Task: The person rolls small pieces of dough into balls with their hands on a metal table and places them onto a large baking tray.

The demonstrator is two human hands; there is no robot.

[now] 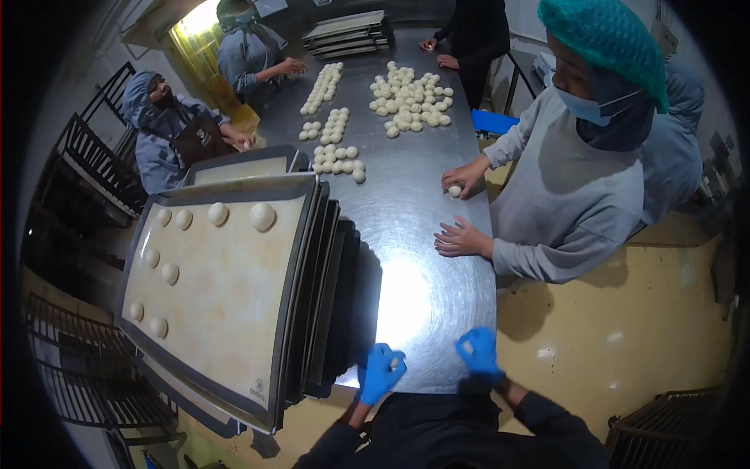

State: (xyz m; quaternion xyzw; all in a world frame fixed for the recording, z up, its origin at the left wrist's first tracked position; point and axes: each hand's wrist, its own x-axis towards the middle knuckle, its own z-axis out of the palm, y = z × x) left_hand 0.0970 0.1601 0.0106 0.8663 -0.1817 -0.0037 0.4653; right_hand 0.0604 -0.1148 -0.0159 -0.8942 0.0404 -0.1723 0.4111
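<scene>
Both of my hands wear blue gloves and are over the near end of the steel table (437, 301). My left hand (381, 374) is curled, with a small pale piece of dough showing between its fingers. My right hand (480, 353) is curled too, a pale bit of dough visible at its fingers; most of each piece is hidden. Left of my left hand stands a tall stack of baking trays. Its top tray (211, 328) is lined with a pale mat and carries several round dough balls (262, 216) toward its far and left sides.
A co-worker at the right cups a dough ball (455, 191) on the table. Farther off lie a large cluster of dough balls (406, 98) and rows of them (322, 87). Other people stand around the far end, near stacked trays (348, 33). Dark racks (66, 328) line the left.
</scene>
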